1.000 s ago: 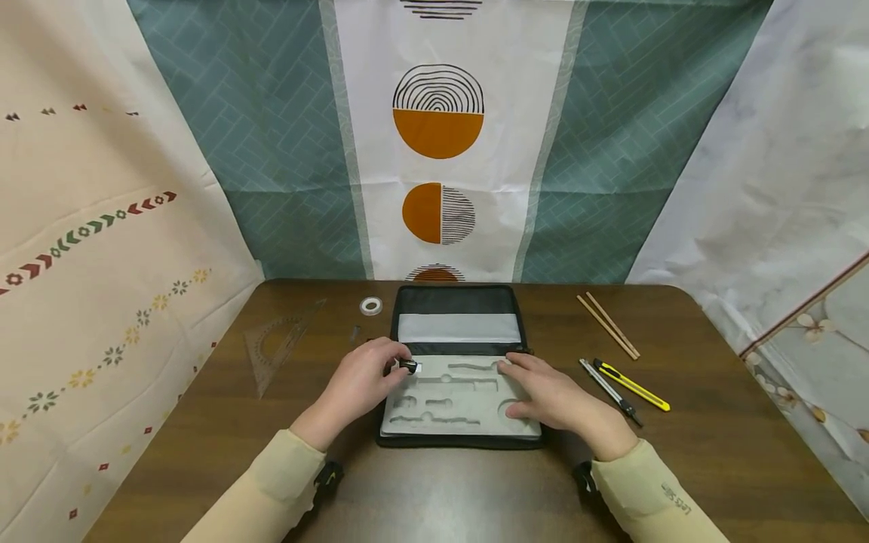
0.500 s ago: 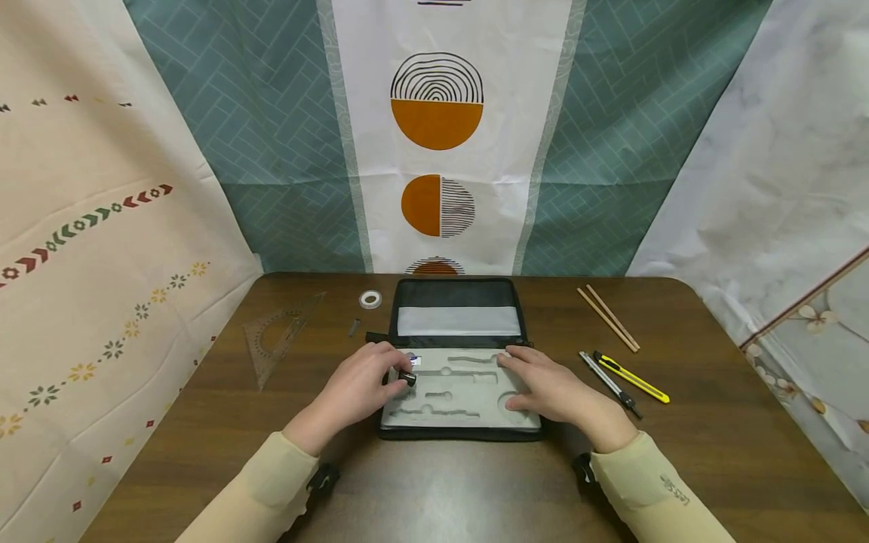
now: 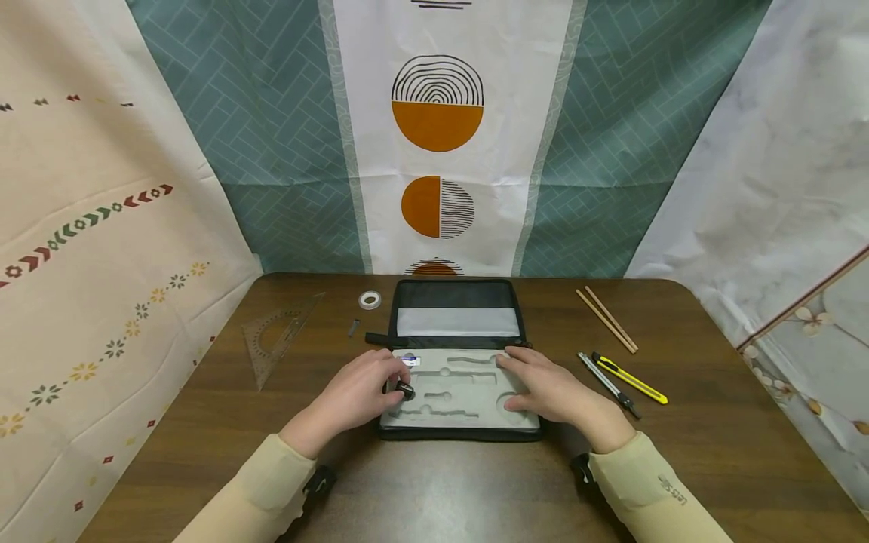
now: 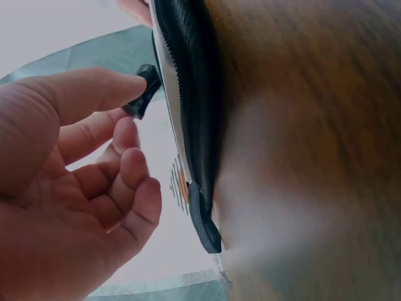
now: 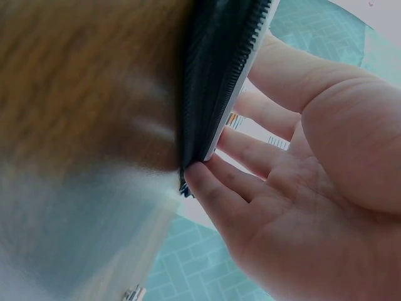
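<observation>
A zippered black case (image 3: 462,434) lies unfolded on the table, with a pale grey moulded tray (image 3: 455,430) in its near half. My left hand (image 3: 366,385) pinches a small black pencil sharpener (image 4: 144,91) between thumb and index finger, close over the tray's left side. Its other fingers curl loosely. Just above that hand, a small white eraser (image 3: 410,362) with a blue mark sits in the tray's upper left recess. My right hand (image 3: 553,388) rests along the right edge of the case, fingers fairly straight. Its thumb lies near the round recess.
To the left are a clear protractor set square (image 3: 268,339), a white tape roll (image 3: 370,300) and a small grey piece (image 3: 354,327). On the right lie two wooden sticks (image 3: 607,320), a yellow cutter knife (image 3: 631,378) and a silver-and-black compass (image 3: 609,385).
My left hand has moved down the tray's left side with the sharpener, away from the eraser, which shows more fully now. The right hand stays in place.
</observation>
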Demonstrator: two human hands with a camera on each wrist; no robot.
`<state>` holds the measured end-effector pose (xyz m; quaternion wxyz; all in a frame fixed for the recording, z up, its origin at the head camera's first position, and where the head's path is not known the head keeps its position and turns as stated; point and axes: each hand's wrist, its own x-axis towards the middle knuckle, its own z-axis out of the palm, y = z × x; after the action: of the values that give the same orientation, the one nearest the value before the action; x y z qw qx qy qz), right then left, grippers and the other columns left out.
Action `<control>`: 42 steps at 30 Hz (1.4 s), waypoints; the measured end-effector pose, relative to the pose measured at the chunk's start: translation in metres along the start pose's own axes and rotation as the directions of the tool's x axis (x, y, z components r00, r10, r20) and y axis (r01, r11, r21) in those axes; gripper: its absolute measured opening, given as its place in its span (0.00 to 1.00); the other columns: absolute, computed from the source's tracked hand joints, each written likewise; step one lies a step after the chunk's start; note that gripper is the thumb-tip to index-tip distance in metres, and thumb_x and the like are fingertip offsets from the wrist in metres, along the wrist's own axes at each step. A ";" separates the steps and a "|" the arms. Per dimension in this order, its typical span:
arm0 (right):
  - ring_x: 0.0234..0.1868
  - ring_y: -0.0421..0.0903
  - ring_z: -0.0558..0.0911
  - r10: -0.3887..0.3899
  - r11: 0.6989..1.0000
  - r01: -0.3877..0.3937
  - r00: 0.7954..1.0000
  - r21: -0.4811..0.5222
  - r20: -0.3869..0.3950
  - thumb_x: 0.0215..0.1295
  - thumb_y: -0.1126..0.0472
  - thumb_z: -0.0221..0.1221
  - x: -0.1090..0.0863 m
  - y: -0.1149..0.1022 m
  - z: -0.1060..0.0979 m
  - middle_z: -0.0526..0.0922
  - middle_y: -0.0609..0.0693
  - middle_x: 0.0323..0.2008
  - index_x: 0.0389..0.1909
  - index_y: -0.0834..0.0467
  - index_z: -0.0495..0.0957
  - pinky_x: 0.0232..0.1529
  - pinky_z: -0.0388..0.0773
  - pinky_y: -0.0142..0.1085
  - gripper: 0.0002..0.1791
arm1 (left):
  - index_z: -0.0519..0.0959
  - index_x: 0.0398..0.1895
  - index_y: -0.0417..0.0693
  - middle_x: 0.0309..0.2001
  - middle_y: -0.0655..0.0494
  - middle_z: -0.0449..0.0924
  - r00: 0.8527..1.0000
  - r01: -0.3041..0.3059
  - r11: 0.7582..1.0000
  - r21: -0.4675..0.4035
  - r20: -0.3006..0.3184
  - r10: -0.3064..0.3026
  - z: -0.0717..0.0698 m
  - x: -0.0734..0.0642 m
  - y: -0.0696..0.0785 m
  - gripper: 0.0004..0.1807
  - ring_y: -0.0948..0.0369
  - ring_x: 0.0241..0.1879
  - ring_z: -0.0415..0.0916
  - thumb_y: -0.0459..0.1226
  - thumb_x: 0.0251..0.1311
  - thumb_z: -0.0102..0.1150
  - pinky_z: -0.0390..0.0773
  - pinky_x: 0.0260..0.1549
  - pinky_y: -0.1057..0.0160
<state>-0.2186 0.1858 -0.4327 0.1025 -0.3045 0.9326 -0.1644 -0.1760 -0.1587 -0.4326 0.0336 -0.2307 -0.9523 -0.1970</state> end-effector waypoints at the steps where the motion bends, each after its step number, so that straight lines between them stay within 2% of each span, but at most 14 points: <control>1: 0.80 0.70 0.66 0.000 1.000 0.000 1.000 -0.002 -0.001 0.70 0.55 0.76 0.000 0.000 0.000 0.66 0.69 0.80 0.80 0.63 0.72 0.72 0.72 0.65 0.42 | 0.87 0.40 0.53 0.35 0.61 0.77 1.000 -0.003 1.000 0.004 0.006 0.003 0.000 0.000 0.000 0.09 0.60 0.38 0.71 0.33 0.62 0.79 0.75 0.37 0.58; 7: 0.80 0.70 0.65 0.002 1.000 -0.002 1.000 -0.009 -0.001 0.70 0.56 0.77 0.000 -0.001 0.000 0.66 0.69 0.80 0.80 0.63 0.72 0.73 0.72 0.65 0.42 | 0.86 0.37 0.53 0.33 0.61 0.77 1.000 0.001 1.000 0.012 0.027 -0.002 0.000 -0.001 0.001 0.08 0.60 0.36 0.70 0.32 0.61 0.78 0.73 0.37 0.57; 19: 0.80 0.71 0.65 -0.001 1.000 0.001 1.000 -0.002 -0.001 0.70 0.55 0.76 0.000 0.000 0.000 0.66 0.69 0.80 0.80 0.63 0.72 0.72 0.72 0.66 0.42 | 0.86 0.37 0.51 0.31 0.60 0.75 0.997 0.066 0.998 0.017 0.031 -0.067 0.003 0.002 0.005 0.09 0.58 0.35 0.69 0.33 0.62 0.80 0.72 0.39 0.54; 26: 0.80 0.70 0.65 0.008 1.000 -0.008 1.000 -0.008 0.004 0.70 0.55 0.76 0.000 0.000 0.000 0.65 0.69 0.81 0.80 0.63 0.72 0.73 0.71 0.65 0.42 | 0.85 0.36 0.52 0.30 0.60 0.74 0.998 0.058 0.998 0.003 0.036 -0.058 0.001 0.000 0.004 0.09 0.59 0.34 0.69 0.33 0.62 0.79 0.71 0.38 0.54; 35: 0.81 0.70 0.64 0.020 1.000 -0.020 1.000 -0.008 0.007 0.70 0.56 0.76 0.002 0.001 0.002 0.65 0.68 0.81 0.80 0.63 0.71 0.73 0.71 0.66 0.42 | 0.87 0.37 0.54 0.30 0.65 0.77 0.996 0.070 0.997 -0.035 0.063 -0.068 -0.001 -0.001 0.003 0.06 0.61 0.34 0.72 0.33 0.70 0.75 0.75 0.40 0.54; 42: 0.81 0.70 0.64 0.023 1.000 -0.023 1.000 -0.003 0.006 0.70 0.56 0.76 0.001 0.000 0.001 0.64 0.68 0.81 0.80 0.63 0.71 0.73 0.71 0.65 0.42 | 0.85 0.34 0.56 0.27 0.67 0.76 0.998 0.059 0.998 0.007 0.037 -0.059 0.000 -0.001 0.004 0.08 0.64 0.29 0.71 0.34 0.68 0.77 0.74 0.36 0.55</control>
<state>-0.2196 0.1852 -0.4341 0.1071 -0.2943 0.9360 -0.1610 -0.1732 -0.1566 -0.4310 0.0106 -0.2062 -0.9597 -0.1909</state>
